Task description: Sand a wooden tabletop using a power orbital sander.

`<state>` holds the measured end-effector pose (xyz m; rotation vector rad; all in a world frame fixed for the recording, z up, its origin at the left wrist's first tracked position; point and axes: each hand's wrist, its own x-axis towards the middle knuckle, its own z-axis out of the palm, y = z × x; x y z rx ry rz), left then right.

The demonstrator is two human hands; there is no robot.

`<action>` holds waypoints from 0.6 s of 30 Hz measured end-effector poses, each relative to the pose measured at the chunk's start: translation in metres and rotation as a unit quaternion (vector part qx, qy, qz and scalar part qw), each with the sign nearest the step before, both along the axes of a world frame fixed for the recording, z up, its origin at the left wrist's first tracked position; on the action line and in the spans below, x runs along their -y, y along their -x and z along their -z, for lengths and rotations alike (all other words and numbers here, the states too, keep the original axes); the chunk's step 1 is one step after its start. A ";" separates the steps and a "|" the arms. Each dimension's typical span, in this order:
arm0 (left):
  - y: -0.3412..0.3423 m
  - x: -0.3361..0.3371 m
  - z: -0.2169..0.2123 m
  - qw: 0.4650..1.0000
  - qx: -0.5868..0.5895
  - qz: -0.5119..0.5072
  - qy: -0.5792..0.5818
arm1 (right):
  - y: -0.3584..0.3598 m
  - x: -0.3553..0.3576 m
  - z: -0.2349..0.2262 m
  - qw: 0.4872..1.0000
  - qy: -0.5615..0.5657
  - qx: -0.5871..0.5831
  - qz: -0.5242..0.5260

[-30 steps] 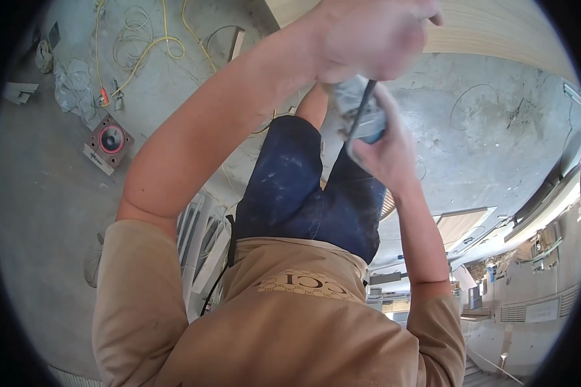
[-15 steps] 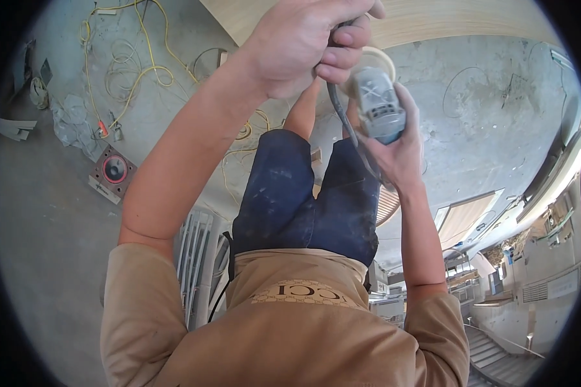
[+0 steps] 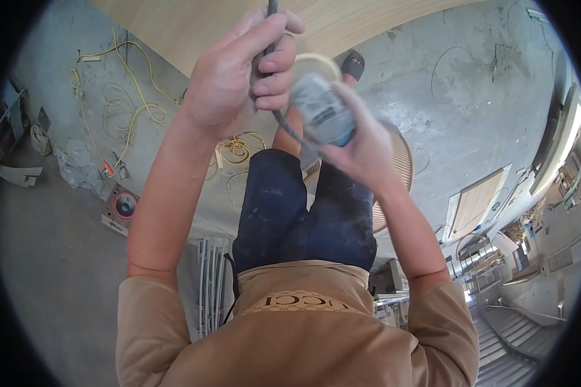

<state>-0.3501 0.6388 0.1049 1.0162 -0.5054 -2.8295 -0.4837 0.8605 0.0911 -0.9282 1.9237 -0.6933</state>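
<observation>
My right hand [image 3: 361,145] grips a dusty grey-and-teal sander [image 3: 323,108], blurred by motion. The sander's pale round pad [image 3: 316,66] points away from me. My left hand [image 3: 245,71] is closed around the dark power cord [image 3: 282,121], which runs down from the fist toward the sander and also sticks up above the fingers. Beyond both hands lies a large light wood-grain board [image 3: 168,29], and neither the pad nor the left hand plainly touches it.
Yellow cable [image 3: 135,122] loops over the grey floor at left, with another coil [image 3: 239,148] by my knee. A speaker [image 3: 122,205] stands at left near crumpled plastic sheet [image 3: 77,164]. Metal bars [image 3: 212,277] lie beside me. A round slatted piece [image 3: 397,174] is behind my right forearm.
Both hands have moved left, the sander and cord with them. The sander has tilted. More of the board shows at upper left, and a foot has come into view beyond the sander.
</observation>
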 end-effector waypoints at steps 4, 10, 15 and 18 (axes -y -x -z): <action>0.013 -0.008 0.005 0.999 0.000 -0.001 0.053 | 0.053 -0.009 0.001 0.994 0.012 0.001 0.111; 0.051 -0.005 0.022 0.996 -0.071 -0.017 0.058 | 0.137 -0.011 0.012 0.979 0.034 -0.113 0.166; 0.065 0.000 0.020 0.883 0.019 0.060 0.465 | 0.180 -0.028 0.003 0.959 0.033 -0.059 0.274; 0.005 -0.029 0.057 0.604 0.195 0.084 0.768 | 0.194 -0.033 -0.017 0.964 0.033 -0.144 0.220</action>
